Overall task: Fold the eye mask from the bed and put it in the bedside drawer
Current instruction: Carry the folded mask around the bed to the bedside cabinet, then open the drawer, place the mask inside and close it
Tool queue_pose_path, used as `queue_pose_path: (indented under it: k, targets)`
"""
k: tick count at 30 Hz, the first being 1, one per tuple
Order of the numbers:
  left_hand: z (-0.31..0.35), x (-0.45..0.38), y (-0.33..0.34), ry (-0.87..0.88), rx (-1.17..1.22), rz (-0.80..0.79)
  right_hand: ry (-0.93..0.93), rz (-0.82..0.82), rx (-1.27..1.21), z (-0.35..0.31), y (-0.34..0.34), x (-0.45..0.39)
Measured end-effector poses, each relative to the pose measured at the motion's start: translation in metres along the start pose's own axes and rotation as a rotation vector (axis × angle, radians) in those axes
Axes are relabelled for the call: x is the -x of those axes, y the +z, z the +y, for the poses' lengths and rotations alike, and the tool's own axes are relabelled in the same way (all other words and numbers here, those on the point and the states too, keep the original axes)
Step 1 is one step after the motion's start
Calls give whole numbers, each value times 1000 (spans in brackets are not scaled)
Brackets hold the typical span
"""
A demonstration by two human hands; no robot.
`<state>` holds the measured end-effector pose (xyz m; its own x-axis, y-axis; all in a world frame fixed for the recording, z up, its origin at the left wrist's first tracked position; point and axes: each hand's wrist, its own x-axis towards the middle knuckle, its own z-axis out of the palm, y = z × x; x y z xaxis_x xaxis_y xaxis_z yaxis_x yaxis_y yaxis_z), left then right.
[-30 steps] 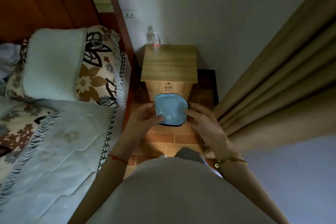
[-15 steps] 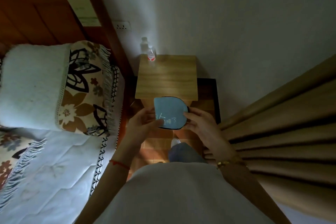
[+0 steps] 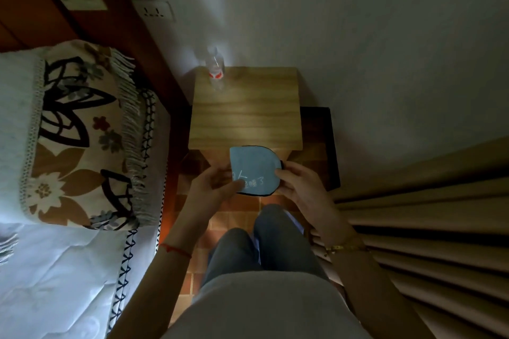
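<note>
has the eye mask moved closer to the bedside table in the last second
Yes. The eye mask, held by both hands, sat below the bedside table top's front edge; now its upper edge overlaps that edge, though the camera also shifted.

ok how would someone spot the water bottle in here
Find the wooden bedside table between the bed and the curtain. At its back left corner, against the wall, stands the bottle: clear plastic with a red label, the only thing on the tabletop.

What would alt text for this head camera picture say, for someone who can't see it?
Seen from above, a person's left hand and right hand hold a folded light blue eye mask before a wooden bedside table bearing a water bottle. A bed lies left, curtains right.
</note>
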<state>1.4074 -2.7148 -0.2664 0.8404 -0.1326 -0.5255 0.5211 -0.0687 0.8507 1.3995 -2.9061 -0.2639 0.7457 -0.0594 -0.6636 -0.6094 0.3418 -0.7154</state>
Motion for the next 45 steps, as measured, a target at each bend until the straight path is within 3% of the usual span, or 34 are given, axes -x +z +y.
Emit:
queue_pose_path:
  k: [9, 22, 31, 39, 45]
  targets:
    - [-137, -110, -4, -3, -35, -17, 1, 21, -40, 114, -34, -124]
    - [-297, -242, 1, 120, 44, -33, -169, -88, -17, 245, -96, -295]
    - [-339, -264, -8, 147, 87, -26, -246, -126, 31, 280, -97, -315]
    - [-340, -268, -13, 197, 77, -75, -190, -113, -64, 282, -99, -318]
    - [-330, -319, -11, 65, 141, 12, -195, -82, -78, 279, -108, -324]
